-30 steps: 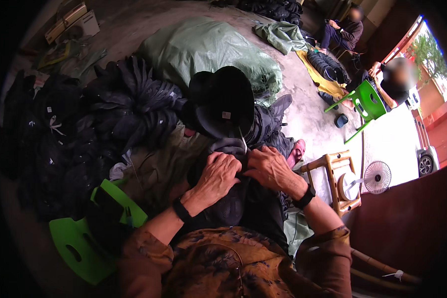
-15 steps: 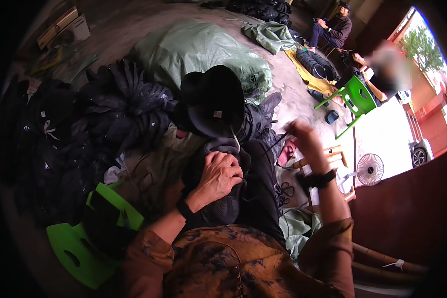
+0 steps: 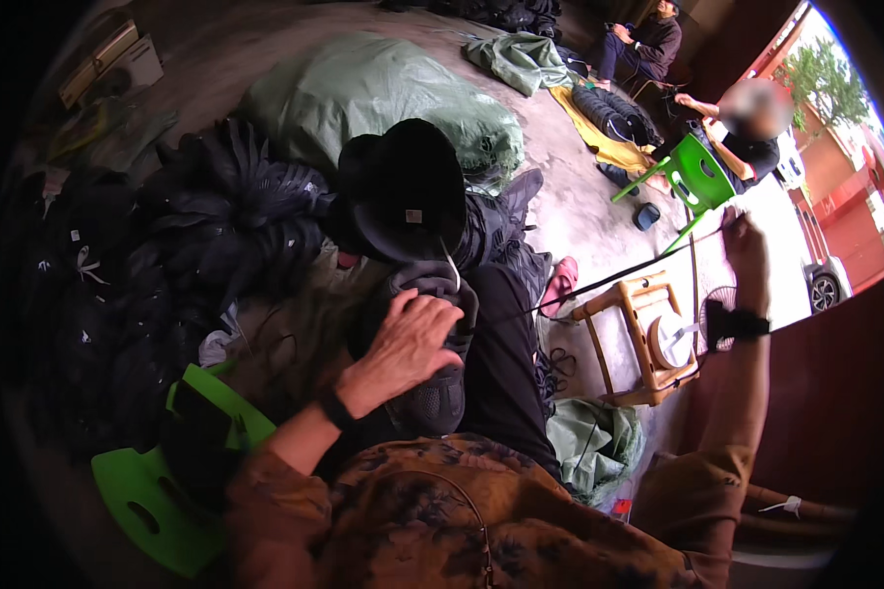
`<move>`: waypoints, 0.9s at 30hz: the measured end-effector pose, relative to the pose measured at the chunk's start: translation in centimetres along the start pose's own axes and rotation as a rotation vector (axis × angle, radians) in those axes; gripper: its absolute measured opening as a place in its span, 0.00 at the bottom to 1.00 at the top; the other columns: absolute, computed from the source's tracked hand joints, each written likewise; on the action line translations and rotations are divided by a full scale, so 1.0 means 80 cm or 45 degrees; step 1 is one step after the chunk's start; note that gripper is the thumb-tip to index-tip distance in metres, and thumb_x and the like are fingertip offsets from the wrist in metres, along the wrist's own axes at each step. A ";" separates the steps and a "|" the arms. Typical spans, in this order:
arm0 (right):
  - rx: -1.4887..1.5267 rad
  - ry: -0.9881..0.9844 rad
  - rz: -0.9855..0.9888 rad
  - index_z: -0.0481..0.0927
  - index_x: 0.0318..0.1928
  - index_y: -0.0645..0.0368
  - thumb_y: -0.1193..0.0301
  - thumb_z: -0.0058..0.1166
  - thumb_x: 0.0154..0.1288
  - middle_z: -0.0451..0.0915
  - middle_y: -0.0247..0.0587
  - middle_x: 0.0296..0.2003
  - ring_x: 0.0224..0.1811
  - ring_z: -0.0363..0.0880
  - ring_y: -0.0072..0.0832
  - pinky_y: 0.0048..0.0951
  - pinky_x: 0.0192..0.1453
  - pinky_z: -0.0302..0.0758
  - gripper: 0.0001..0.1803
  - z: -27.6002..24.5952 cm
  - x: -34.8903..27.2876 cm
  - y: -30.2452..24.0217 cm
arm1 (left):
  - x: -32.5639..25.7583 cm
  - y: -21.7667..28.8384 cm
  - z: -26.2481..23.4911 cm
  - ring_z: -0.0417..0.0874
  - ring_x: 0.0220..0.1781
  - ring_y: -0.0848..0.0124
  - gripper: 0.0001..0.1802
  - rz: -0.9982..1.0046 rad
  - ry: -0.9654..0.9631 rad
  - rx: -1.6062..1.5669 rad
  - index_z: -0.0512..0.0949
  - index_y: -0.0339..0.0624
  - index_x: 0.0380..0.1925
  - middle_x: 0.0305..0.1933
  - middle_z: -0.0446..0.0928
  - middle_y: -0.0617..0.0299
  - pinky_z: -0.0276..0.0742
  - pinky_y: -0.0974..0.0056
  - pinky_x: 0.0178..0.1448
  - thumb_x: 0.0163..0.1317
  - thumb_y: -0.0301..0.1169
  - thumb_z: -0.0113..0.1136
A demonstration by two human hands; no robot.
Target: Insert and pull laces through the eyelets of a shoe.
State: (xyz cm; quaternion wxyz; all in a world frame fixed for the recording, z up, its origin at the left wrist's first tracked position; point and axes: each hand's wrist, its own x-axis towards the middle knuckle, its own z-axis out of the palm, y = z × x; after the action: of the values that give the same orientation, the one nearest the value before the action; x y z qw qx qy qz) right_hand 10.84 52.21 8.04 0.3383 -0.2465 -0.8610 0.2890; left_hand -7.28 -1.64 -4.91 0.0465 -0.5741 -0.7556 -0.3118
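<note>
On my lap lies a black mesh shoe (image 3: 430, 404). My left hand (image 3: 408, 348) is curled over its upper and holds it down. Far out to the right, my raised right hand (image 3: 746, 250) pinches a black shoelace (image 3: 614, 280), which runs taut back toward the shoe. Where the lace enters the shoe is hard to make out. Just beyond the shoe stands a black, rounded, hollow-looking thing (image 3: 403, 187) with a small pale label; a white strip (image 3: 450, 263) shows below it.
Piles of black shoes (image 3: 236, 196) lie at the left, behind a green chair (image 3: 157, 501). A big pale green sack (image 3: 383, 98) is ahead. To the right stand a bamboo stool (image 3: 599, 334) and a fan (image 3: 719, 314). Another person (image 3: 751, 137) sits near a green chair (image 3: 699, 172).
My right hand has swung outward to the right, drawing the shoelace out into a long straight line. My left hand stays on the shoe. The view has shifted slightly.
</note>
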 end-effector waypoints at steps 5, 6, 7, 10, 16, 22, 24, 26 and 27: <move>1.469 -0.184 0.639 0.71 0.33 0.57 0.68 0.50 0.72 0.74 0.33 0.27 0.30 0.75 0.24 0.24 0.36 0.72 0.09 0.159 -0.123 -0.004 | -0.013 -0.014 -0.051 0.76 0.47 0.68 0.10 0.038 -0.127 0.303 0.75 0.42 0.36 0.38 0.74 0.63 0.64 0.58 0.49 0.55 0.30 0.63; 1.345 -0.172 0.698 0.72 0.34 0.58 0.67 0.50 0.72 0.75 0.33 0.27 0.29 0.76 0.24 0.24 0.35 0.73 0.09 0.193 -0.148 -0.035 | -0.010 -0.010 -0.053 0.74 0.44 0.67 0.07 0.035 -0.262 0.500 0.75 0.43 0.35 0.35 0.72 0.62 0.64 0.59 0.49 0.56 0.29 0.60; 1.214 -0.154 0.753 0.72 0.34 0.58 0.67 0.50 0.72 0.76 0.34 0.27 0.28 0.76 0.24 0.25 0.33 0.73 0.09 0.219 -0.172 -0.068 | -0.004 -0.006 -0.056 0.73 0.42 0.66 0.05 0.041 -0.396 0.691 0.75 0.44 0.34 0.32 0.70 0.62 0.64 0.59 0.48 0.57 0.29 0.58; 1.133 -0.523 0.686 0.72 0.38 0.58 0.65 0.49 0.73 0.79 0.38 0.29 0.27 0.79 0.25 0.25 0.33 0.75 0.09 0.267 -0.220 -0.139 | 0.003 -0.011 -0.058 0.71 0.41 0.64 0.04 0.173 -0.346 0.708 0.77 0.46 0.26 0.29 0.68 0.61 0.63 0.58 0.48 0.57 0.29 0.54; 1.124 -1.007 0.537 0.70 0.42 0.60 0.70 0.51 0.73 0.81 0.40 0.30 0.30 0.82 0.26 0.24 0.37 0.80 0.07 0.302 -0.263 -0.216 | 0.030 -0.051 -0.045 0.74 0.46 0.62 0.08 -0.484 -0.776 -0.144 0.83 0.47 0.25 0.32 0.76 0.61 0.67 0.57 0.50 0.54 0.38 0.63; 1.258 -1.257 0.704 0.74 0.47 0.64 0.73 0.54 0.70 0.81 0.40 0.32 0.32 0.83 0.26 0.23 0.37 0.81 0.09 0.332 -0.288 -0.276 | 0.011 -0.056 -0.050 0.73 0.49 0.76 0.10 -0.715 -0.382 -1.435 0.84 0.42 0.31 0.39 0.77 0.68 0.67 0.68 0.57 0.64 0.37 0.63; 1.393 -1.259 0.756 0.75 0.46 0.64 0.72 0.52 0.71 0.81 0.39 0.31 0.31 0.83 0.25 0.24 0.36 0.80 0.09 0.346 -0.295 -0.289 | 0.013 -0.052 -0.046 0.74 0.49 0.76 0.10 -0.648 -0.393 -1.318 0.83 0.42 0.33 0.40 0.77 0.66 0.67 0.68 0.58 0.64 0.38 0.64; 1.467 -1.251 0.785 0.76 0.46 0.64 0.71 0.52 0.72 0.81 0.38 0.30 0.30 0.82 0.25 0.24 0.35 0.80 0.09 0.353 -0.295 -0.291 | 0.016 -0.044 -0.051 0.74 0.48 0.75 0.12 -0.679 -0.360 -1.367 0.82 0.42 0.37 0.40 0.77 0.65 0.67 0.67 0.58 0.63 0.38 0.64; 1.379 -1.219 0.789 0.76 0.45 0.64 0.71 0.51 0.72 0.80 0.38 0.30 0.29 0.82 0.25 0.25 0.35 0.79 0.09 0.349 -0.290 -0.291 | 0.016 -0.041 -0.052 0.75 0.47 0.74 0.14 -0.711 -0.337 -1.418 0.81 0.41 0.41 0.41 0.77 0.65 0.67 0.66 0.58 0.62 0.39 0.65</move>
State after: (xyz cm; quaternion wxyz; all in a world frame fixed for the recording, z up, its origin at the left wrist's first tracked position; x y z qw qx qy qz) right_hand 0.34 11.99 -3.59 -0.0924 -0.1248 -0.5443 0.8244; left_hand -11.89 -3.25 -2.38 -0.4358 -0.3272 -0.6010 -0.5847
